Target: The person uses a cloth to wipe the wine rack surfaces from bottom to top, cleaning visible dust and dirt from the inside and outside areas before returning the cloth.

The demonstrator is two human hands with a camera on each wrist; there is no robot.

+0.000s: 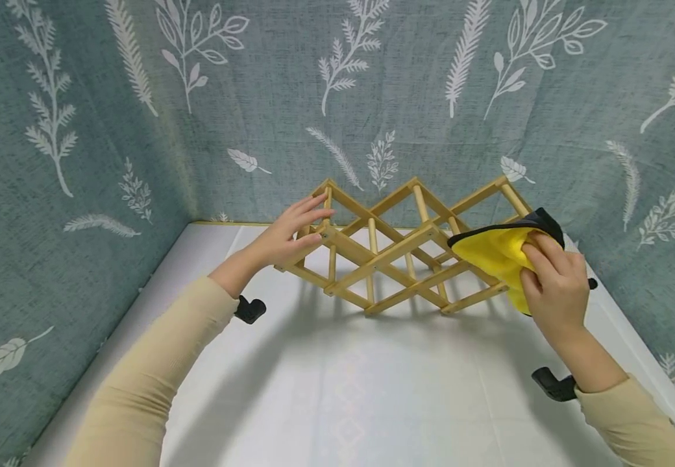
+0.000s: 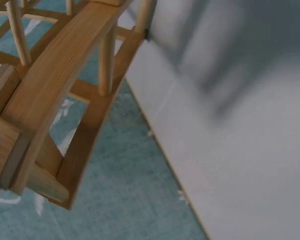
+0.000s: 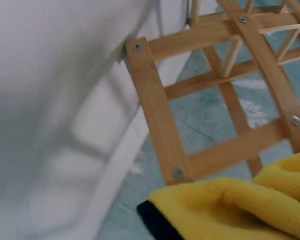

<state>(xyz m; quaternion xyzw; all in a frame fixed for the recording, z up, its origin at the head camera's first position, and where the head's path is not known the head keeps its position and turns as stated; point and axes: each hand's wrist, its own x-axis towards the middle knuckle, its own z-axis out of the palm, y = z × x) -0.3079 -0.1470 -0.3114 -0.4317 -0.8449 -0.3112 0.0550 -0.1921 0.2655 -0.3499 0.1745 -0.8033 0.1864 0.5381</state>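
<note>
A folding wooden lattice rack (image 1: 392, 250) stands stretched out on the white table, with crossed slats and round dowels between them. At its left end, my left hand (image 1: 287, 237) rests against the upper corner, fingers nearly straight and thumb spread below them. My right hand (image 1: 559, 279) grips a yellow plush cloth (image 1: 489, 256) with a black border, held against the rack's right end and covering that corner. In the right wrist view the cloth (image 3: 230, 210) bunches beside a screwed slat joint. The left wrist view shows the rack's left end (image 2: 65, 75) close up.
The white table (image 1: 372, 389) carries shadows of the arms and rack. Behind and at the sides hangs a teal fabric (image 1: 291, 97) with white leaf prints, close behind the rack. Black fittings show beside the left sleeve (image 1: 250, 310) and near the right wrist.
</note>
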